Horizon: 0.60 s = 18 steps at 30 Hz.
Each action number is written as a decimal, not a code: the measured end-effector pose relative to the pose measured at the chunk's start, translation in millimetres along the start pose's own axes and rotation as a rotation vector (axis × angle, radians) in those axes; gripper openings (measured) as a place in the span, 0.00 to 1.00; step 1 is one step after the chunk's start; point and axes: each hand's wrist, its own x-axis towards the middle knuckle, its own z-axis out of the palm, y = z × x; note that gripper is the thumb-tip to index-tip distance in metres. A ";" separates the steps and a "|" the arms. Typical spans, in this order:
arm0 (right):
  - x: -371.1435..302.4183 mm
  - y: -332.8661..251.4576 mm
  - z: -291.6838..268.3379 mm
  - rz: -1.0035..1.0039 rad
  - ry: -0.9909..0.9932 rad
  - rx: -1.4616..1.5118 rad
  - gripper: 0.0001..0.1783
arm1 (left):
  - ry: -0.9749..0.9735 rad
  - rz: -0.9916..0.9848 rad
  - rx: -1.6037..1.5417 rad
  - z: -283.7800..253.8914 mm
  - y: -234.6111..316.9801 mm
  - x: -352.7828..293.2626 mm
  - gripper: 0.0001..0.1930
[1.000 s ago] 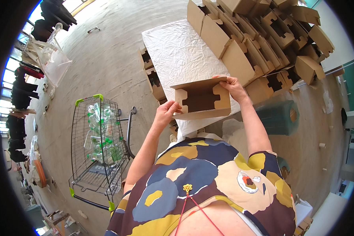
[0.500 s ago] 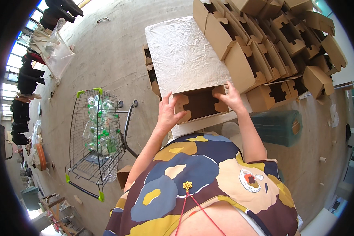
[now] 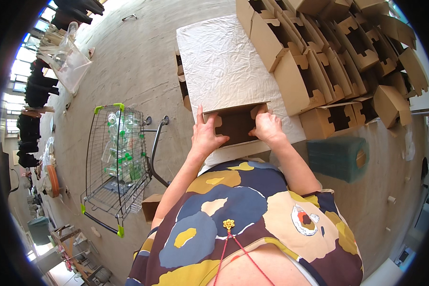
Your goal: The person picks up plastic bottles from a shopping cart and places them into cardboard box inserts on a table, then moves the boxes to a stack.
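An open-topped brown cardboard box point(image 3: 235, 125) lies at the near edge of the white cloth-covered table point(image 3: 224, 62), close to my body. My left hand point(image 3: 206, 133) grips its left end, with the thumb inside the rim and the fingers along the outside. At the opposite end my right hand point(image 3: 268, 126) is closed on the wall, its fingers curled over the edge and thumb reaching inside. Both hands partly cover the end flaps. The visible part of the box's inside is dark brown.
Many similar boxes point(image 3: 298, 81) are stacked on the right. A wire cart point(image 3: 117, 167) with clear, green-capped bottles stands to my left. Below the stack is a green wrapped bundle point(image 3: 336, 157). More cardboard point(image 3: 182, 81) shows beside the table's left edge.
My right hand has moved left and inward, its fingers now curled tighter over the right end of the box. My left hand stays on the left end.
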 end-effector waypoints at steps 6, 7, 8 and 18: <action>-13.5 10.4 -1.5 -0.067 0.102 0.185 0.46 | 0.066 0.076 -0.056 11.5 -16.7 6.5 0.42; -9.7 20.1 2.7 -0.105 0.107 0.239 0.45 | 0.063 0.086 -0.055 10.4 -20.8 8.1 0.42; -7.4 29.9 5.2 -0.143 0.111 0.293 0.44 | 0.036 0.094 -0.121 6.9 -24.7 9.2 0.41; 2.0 51.9 8.4 -0.293 0.362 0.553 0.35 | -0.068 0.018 -0.422 -9.0 -39.7 17.9 0.37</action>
